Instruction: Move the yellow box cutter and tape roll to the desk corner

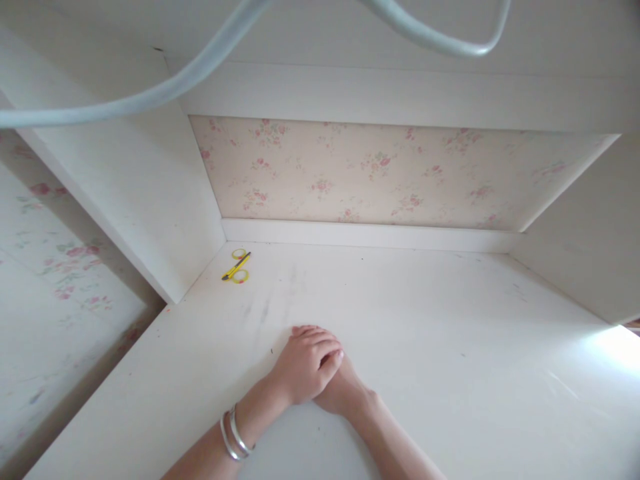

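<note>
My left hand (307, 363) lies over my right hand (337, 390) on the white desktop, its fingers folded across the back of it. Most of the right hand's fingers are hidden underneath, so their shape does not show. Two silver bangles (235, 437) circle my left wrist. Beyond the hands, towards the back left corner, rests a yellow and black utility knife (237, 265). Close against it are a yellow ring (241, 254) on the far side and another yellow ring (239, 276) on the near side, both resembling small tape rolls.
The white desktop (410, 320) carries grey smudges. A white side panel (150, 180) rises at left and another panel (590, 233) at right. Flowered wallpaper (350, 173) covers the back. A pale cable (200, 67) crosses the top, near the camera.
</note>
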The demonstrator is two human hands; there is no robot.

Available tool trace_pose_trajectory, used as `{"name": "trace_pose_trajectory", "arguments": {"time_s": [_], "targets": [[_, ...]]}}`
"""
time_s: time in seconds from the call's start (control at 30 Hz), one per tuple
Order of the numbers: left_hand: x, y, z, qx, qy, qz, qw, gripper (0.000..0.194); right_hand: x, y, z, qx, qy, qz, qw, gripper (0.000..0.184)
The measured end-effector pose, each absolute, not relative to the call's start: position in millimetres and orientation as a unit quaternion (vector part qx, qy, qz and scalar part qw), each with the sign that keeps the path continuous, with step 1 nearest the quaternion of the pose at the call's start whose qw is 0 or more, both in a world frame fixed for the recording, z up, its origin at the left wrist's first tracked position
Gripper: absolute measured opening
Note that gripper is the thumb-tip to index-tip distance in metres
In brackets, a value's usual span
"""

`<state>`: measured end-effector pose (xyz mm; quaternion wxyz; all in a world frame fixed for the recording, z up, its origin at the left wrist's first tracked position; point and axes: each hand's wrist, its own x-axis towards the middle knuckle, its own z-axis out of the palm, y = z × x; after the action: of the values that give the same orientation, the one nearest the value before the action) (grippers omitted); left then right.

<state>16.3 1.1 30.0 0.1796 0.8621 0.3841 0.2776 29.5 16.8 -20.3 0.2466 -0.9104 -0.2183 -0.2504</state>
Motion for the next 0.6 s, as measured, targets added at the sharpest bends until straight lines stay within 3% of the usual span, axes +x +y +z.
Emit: {"name": "trace_pose_trajectory", "arguments": {"time_s": [0.33, 0.5, 0.6], "targets": [[16.1, 0.9, 30.5, 0.860, 0.382, 0.286, 0.182, 0.025, 30.6, 19.2, -21.7, -0.896, -0.142, -0.273, 0.321, 0.044], [16.0, 1.1, 31.1, 0.863, 0.380, 0.277, 0.182, 0.024, 32.9, 21.2, -20.4, -0.880, -0.177, -0.181, 0.402, 0.053], [16.1, 1.4, 31.0, 0.864, 0.383, 0.272, 0.183, 0.024, 30.6, 18.0, -17.0, -0.879, -0.192, -0.153, 0.408, 0.051]]}}
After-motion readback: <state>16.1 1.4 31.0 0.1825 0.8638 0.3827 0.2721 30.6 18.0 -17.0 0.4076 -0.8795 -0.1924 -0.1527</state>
